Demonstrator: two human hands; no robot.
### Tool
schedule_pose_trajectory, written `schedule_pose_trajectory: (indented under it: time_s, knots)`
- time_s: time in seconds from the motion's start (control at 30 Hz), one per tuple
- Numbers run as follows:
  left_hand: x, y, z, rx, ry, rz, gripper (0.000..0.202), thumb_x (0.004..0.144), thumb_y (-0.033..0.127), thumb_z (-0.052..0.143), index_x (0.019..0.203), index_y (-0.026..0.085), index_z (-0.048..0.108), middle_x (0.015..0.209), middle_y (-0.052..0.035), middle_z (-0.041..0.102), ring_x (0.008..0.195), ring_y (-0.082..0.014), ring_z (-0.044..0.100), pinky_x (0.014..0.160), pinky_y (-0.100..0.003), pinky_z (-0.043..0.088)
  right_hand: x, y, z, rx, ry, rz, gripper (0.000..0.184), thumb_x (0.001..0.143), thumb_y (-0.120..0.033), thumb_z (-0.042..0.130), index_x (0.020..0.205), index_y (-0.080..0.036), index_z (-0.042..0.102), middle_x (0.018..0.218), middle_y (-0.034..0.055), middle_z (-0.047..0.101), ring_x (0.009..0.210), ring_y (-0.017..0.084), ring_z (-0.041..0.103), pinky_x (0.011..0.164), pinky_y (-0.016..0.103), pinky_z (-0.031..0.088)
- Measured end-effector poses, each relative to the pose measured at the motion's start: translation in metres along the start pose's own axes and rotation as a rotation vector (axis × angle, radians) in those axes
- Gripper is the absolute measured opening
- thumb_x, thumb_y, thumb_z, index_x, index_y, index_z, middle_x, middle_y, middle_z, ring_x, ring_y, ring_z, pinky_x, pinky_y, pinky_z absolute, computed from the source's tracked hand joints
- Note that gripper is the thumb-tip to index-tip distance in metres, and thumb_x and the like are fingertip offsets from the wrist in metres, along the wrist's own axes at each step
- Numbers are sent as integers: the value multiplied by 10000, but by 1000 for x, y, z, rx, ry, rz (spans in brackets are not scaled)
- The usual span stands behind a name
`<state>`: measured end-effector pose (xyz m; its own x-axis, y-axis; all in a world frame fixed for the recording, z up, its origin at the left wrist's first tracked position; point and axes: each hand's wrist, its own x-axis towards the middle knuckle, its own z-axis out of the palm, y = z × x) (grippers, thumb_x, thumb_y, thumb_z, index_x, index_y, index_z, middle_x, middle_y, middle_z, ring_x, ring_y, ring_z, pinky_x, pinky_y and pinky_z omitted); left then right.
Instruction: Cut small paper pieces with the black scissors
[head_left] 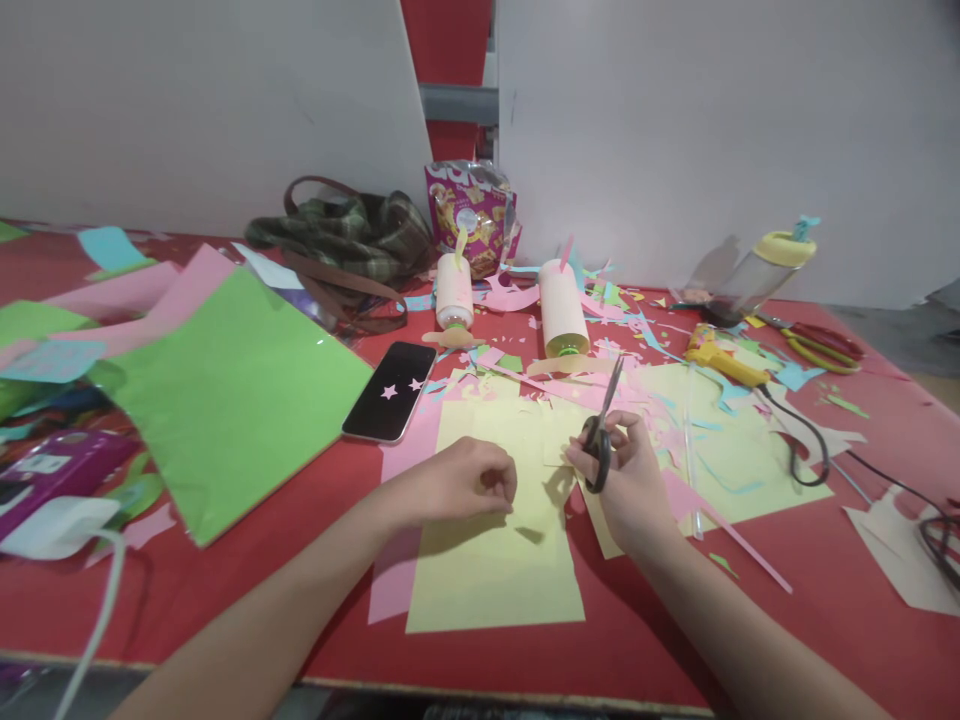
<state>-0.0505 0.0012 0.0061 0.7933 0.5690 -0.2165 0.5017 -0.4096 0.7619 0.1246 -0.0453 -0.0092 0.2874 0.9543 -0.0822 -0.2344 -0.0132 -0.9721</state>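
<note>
My right hand [630, 480] grips a pair of scissors [600, 440] with black handles, its blades pointing up and away from me. The blades look nearly closed. Curled in a loose pinch, my left hand [472, 478] hovers over a pale yellow sheet of paper [495, 580]; anything between its fingertips is too small to make out. A pink sheet [390, 580] shows from under the yellow one. To the left of it lies a phone [382, 415], with two small pink paper stars [388, 392] on its dark screen.
Two white paper-wrapped bottles [562, 310] stand among paper scraps. A yellow glue gun [724, 355], red-and-yellow-handled pliers [825, 345] and a clear yellow-topped container [761, 275] are at right. Green sheets [247, 390] cover the left. Behind are a snack bag [472, 215] and a plaid bag [352, 230].
</note>
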Motion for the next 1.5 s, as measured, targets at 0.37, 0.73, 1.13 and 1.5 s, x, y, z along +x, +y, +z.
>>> schedule_pose_trajectory:
  time_s: [0.37, 0.73, 1.13, 1.5]
  knots:
    - [5, 3, 17, 292, 223, 149, 143, 740, 163, 398, 749, 134, 538, 781, -50, 529, 741, -140, 473, 682, -266, 374, 0, -1, 0, 6, 2, 1, 343, 580, -99, 628, 758, -248, 376, 677, -66, 507, 637, 97, 549, 526, 203, 424]
    - [7, 14, 44, 405, 143, 506, 210, 725, 224, 496, 914, 137, 524, 883, -90, 581, 898, -198, 482, 780, -350, 380, 0, 1, -1, -3, -2, -32, 335, 584, -97, 624, 757, -244, 377, 683, -66, 501, 604, 88, 537, 505, 199, 410]
    - [5, 13, 44, 60, 357, 171, 262, 806, 192, 346, 791, 148, 605, 759, -38, 632, 698, -129, 561, 653, -243, 420, -1, -1, 0, 16, -27, -9, 339, 594, -84, 618, 761, -250, 374, 685, -66, 502, 656, 93, 547, 547, 204, 425]
    - [10, 15, 48, -571, 459, -157, 300, 791, 297, 373, 753, 118, 611, 771, -57, 644, 722, -140, 583, 642, -214, 434, -5, 3, 2, -33, -138, -23, 403, 546, -88, 645, 774, -253, 357, 718, -64, 455, 581, 79, 533, 509, 197, 428]
